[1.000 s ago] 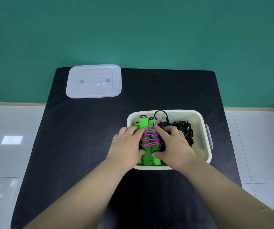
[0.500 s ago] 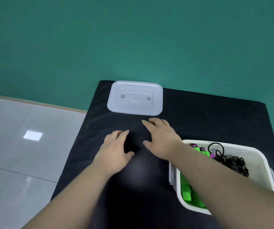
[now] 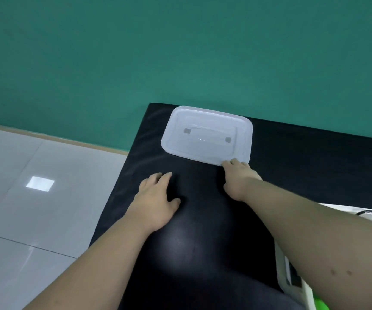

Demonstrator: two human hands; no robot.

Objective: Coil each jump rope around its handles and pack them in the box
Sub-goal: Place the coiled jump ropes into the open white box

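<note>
- Far left: glossy pale floor tiles (image 3: 35, 198), smooth, with thin grey joints and one square bright reflection.
- Behind everything: flat matte teal wall (image 3: 180, 52).
- Black table cover (image 3: 203, 253), smooth with a faint sheen, straight-edged.
- Left hand (image 3: 156, 199): palm down low over the black cover, fingers straight and close together, thumb out to the side, holding nothing.
- Lid (image 3: 207, 135): translucent whitish plastic, rectangular with rounded corners, a moulded flat handle with two grey square ends; lying flat near the far left corner of the cover, well apart from the box.
- Right hand (image 3: 240, 179): stretched to the lid's near right corner, fingertips (image 3: 227, 163) touching its rim, thumb spread aside, not closed round anything.
- Box (image 3: 289, 271): far right, cream hard plastic, mostly hidden behind the right forearm.
- Inside the box: thin curved loop of black rope (image 3: 369, 212) and a small part of a bright green handle (image 3: 320, 304) at the bottom edge.
</note>
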